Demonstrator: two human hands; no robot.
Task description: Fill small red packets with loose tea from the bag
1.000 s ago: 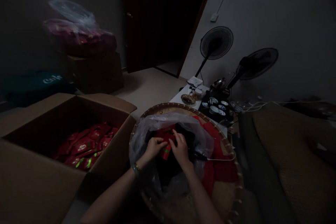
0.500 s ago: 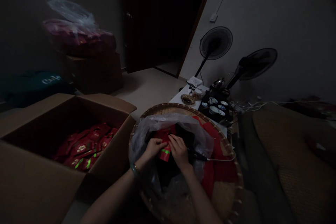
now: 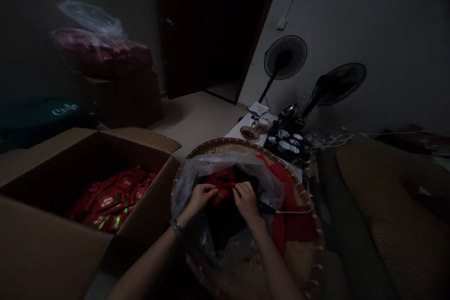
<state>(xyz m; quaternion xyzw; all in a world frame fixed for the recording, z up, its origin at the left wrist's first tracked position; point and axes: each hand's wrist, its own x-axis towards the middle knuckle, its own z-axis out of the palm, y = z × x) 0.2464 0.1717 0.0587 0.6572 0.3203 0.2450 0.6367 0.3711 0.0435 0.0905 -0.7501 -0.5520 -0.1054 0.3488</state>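
Observation:
A small red pouch point(image 3: 221, 195) with a green mark is held above a dark patch in the middle of a round woven tray point(image 3: 302, 267). My left hand point(image 3: 201, 197), with a bracelet at the wrist, pinches its left side. On the other side, my right hand point(image 3: 247, 199) has thumb and fingertips closed on its upper right part. More red material point(image 3: 218, 177) lies just beyond my fingers. A clear plastic bag point(image 3: 186, 183) is spread around the dark patch. Beside my right hand lies a dark handheld tool point(image 3: 267, 208) with a white cord.
To the left stands an open cardboard box point(image 3: 165, 173) holding many red packets point(image 3: 112, 194). Red cloth point(image 3: 295, 220) lies on the tray's right. Beyond are a low table with small cups point(image 3: 284, 146), two fans point(image 3: 285, 57) and a bagged red pile point(image 3: 101, 54) on a carton.
My right hand has moved slightly right, drawing its fingertips away from my left hand. The pouch's lower end with the green stripe has tipped up and shows less. The view has shifted a little.

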